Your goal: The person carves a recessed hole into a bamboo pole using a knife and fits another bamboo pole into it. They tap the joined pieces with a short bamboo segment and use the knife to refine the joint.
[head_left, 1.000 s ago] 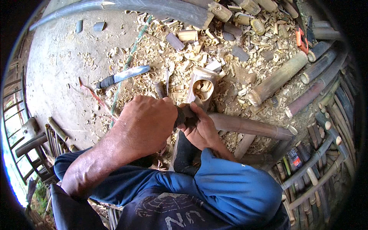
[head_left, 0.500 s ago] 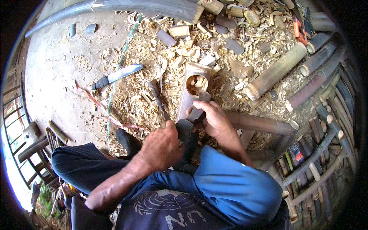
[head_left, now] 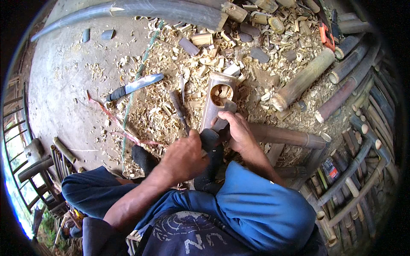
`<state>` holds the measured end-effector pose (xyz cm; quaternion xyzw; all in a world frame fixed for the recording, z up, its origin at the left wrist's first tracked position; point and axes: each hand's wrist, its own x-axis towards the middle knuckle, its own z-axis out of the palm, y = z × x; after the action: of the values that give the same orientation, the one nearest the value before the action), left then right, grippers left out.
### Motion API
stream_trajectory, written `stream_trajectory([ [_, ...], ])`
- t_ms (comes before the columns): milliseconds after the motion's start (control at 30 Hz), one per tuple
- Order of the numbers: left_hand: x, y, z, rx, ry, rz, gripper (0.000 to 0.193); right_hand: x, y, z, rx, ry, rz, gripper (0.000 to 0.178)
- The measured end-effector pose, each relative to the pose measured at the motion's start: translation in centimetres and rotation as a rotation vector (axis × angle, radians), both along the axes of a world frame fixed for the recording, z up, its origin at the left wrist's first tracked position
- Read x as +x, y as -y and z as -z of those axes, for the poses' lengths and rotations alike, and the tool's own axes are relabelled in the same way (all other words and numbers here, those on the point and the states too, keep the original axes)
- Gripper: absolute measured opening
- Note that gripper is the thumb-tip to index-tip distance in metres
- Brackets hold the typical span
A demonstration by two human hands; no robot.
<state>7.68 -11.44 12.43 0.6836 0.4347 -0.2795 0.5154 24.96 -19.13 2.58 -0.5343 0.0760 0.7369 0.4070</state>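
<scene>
A brown bamboo tube with a round hole cut in its upper side lies in front of me, shavings showing inside the hole. My right hand grips a dark curved bamboo piece over the tube's near part, thumb on top. My left hand is closed in a fist just left of it; what it holds is hidden. Between the hands is a dark rounded shape, whose kind I cannot tell. A dark-handled narrow tool lies on the shavings, its shaft pointing toward my left hand.
A knife with a wrapped handle rests at the left. Shavings and offcuts cover the ground. Bamboo lengths lie right, near an orange-handled saw. A long bamboo pole crosses the far side. A bamboo rack stands near right.
The view has shifted slightly. My left fist has moved a little away from me and to the right. My right hand keeps its grip on the bamboo piece.
</scene>
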Motion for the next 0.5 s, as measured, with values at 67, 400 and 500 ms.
stream_trajectory([
  [67, 0.4, 2.0, 1.0, -0.044, 0.043, -0.083, 0.048, 0.8, -0.2, 1.3, 0.062, 0.106, -0.078, 0.030],
  [400, 1.9, 7.2, 2.6, -0.103, 0.104, -0.436, 0.062, 0.3, 2.6, 1.3, 0.074, 0.616, -0.278, 0.030],
  [500, -3.4, 6.0, 4.3, -0.100, 0.173, -0.491, 0.055, -1.0, 1.2, -1.4, 0.016, 0.310, -0.267, 0.024],
])
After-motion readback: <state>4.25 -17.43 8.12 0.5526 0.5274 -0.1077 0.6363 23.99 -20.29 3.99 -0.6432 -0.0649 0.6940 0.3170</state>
